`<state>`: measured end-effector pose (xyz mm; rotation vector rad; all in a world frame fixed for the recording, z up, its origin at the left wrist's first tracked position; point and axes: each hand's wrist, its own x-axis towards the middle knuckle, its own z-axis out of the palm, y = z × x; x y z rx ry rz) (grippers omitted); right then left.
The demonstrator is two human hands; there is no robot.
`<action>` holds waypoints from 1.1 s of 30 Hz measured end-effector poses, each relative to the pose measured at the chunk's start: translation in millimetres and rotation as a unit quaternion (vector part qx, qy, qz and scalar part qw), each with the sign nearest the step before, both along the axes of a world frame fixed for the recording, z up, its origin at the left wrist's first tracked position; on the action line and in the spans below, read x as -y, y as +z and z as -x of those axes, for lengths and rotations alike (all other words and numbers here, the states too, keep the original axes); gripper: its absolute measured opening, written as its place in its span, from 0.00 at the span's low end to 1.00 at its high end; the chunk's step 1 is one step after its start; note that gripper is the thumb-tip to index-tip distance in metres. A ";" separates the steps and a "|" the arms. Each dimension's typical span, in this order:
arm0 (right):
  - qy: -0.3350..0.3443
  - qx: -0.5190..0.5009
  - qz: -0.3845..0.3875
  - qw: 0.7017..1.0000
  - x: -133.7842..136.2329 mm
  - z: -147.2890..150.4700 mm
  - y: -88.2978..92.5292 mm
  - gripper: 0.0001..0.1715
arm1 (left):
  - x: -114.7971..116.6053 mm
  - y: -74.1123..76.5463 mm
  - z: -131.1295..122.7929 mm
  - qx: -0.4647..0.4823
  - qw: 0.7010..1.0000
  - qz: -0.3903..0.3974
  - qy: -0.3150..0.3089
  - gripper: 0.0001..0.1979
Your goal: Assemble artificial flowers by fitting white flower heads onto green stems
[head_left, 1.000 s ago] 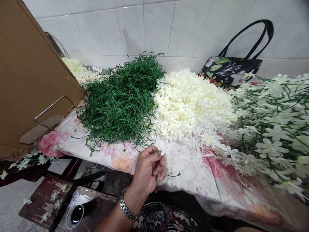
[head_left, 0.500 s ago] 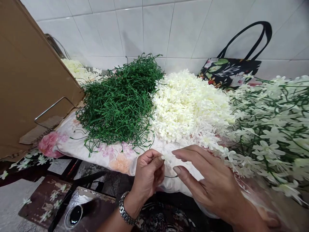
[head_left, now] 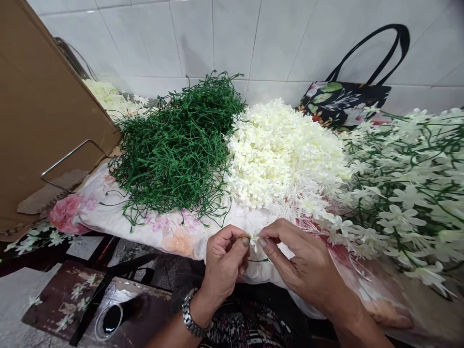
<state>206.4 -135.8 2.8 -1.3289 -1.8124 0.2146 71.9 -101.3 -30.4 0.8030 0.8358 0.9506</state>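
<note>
Head-worn view, looking forward and down, left hand [head_left: 225, 261] and right hand [head_left: 303, 263] near, tiled wall [head_left: 234, 38] beyond

Pale tiled wall [head_left: 234, 41], low chipped brown furniture [head_left: 150, 309], grey speckled floor [head_left: 167, 271]

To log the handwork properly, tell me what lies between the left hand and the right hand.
In the head view, a small white flower lies between the fingertips of the left hand and those of the right hand.
</note>
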 end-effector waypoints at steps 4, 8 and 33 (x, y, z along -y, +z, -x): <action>-0.003 0.030 -0.003 1.000 0.9 2.1 2.0 0.08 | 2.0 -5.0 0.2 -0.030 0.999 -0.032 0.005 0.11; -0.004 0.044 0.019 0.999 2.2 1.2 3.2 0.08 | 3.7 -7.0 1.1 -0.072 0.995 -0.063 0.015 0.08; 0.046 0.077 0.022 0.996 -8.1 -7.2 -13.7 0.11 | -10.1 9.2 1.8 -0.239 0.940 -0.233 -0.065 0.10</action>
